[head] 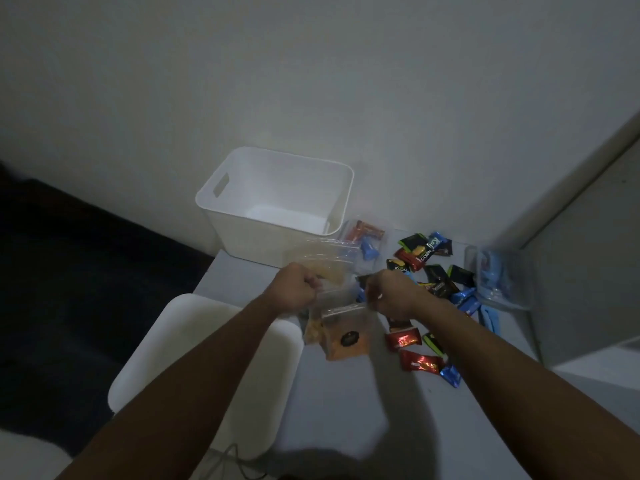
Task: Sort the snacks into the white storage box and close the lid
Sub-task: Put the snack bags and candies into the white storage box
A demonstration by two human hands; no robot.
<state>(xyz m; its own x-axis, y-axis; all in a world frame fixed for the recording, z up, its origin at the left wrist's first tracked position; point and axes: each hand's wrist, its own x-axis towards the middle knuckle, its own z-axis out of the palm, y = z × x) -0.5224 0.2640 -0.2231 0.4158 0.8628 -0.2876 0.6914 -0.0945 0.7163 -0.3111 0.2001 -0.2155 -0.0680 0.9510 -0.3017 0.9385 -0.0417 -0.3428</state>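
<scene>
While both my arms reach up from the bottom of the frame, my left hand and right hand meet at the centre, each with fingers curled and pinching the top edge of a clear bag. It hangs between them just above the grey table, and holds orange-brown snacks with a dark round label on its front. Directly above my hands, in the upper middle, stands the white box, open at the top, with a handle slot in its left wall; its inside looks bare as far as I can see. Its white lid lies flat at lower left, under my left forearm. To the right of my hands, loose wrapped snacks in red, black, green and blue are scattered over the table, some touching or overlapping. Two red bars lie just right of the bag. Another clear bag of bars sits beside the box's right corner, and a clear container with blue packets stands at far right.
</scene>
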